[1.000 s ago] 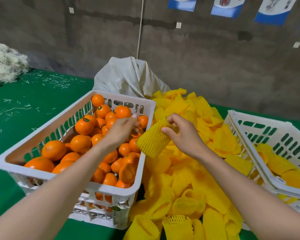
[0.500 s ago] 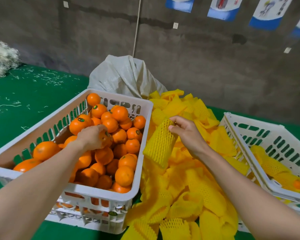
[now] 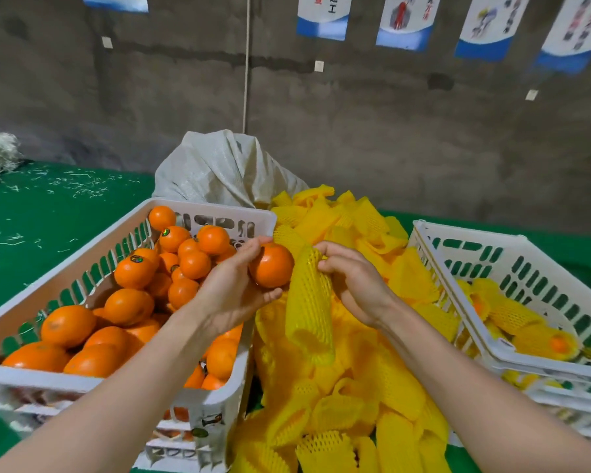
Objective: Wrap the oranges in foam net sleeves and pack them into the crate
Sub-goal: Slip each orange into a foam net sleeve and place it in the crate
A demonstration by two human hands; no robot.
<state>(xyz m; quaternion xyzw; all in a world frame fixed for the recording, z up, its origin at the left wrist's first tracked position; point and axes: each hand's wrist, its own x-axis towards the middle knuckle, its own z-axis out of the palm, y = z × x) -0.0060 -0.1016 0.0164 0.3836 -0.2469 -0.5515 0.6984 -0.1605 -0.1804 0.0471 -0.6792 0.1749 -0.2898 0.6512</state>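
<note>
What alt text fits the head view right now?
A person's left hand holds an orange beside a yellow foam net sleeve pinched at its top by the right hand. Around them: a white crate of bare oranges on the left, a pile of sleeves in the middle, and a second crate with wrapped oranges on the right.

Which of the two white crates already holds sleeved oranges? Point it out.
The right-hand crate: it holds wrapped oranges, each inside a yellow foam net sleeve. The left crate holds only bare oranges.
</note>
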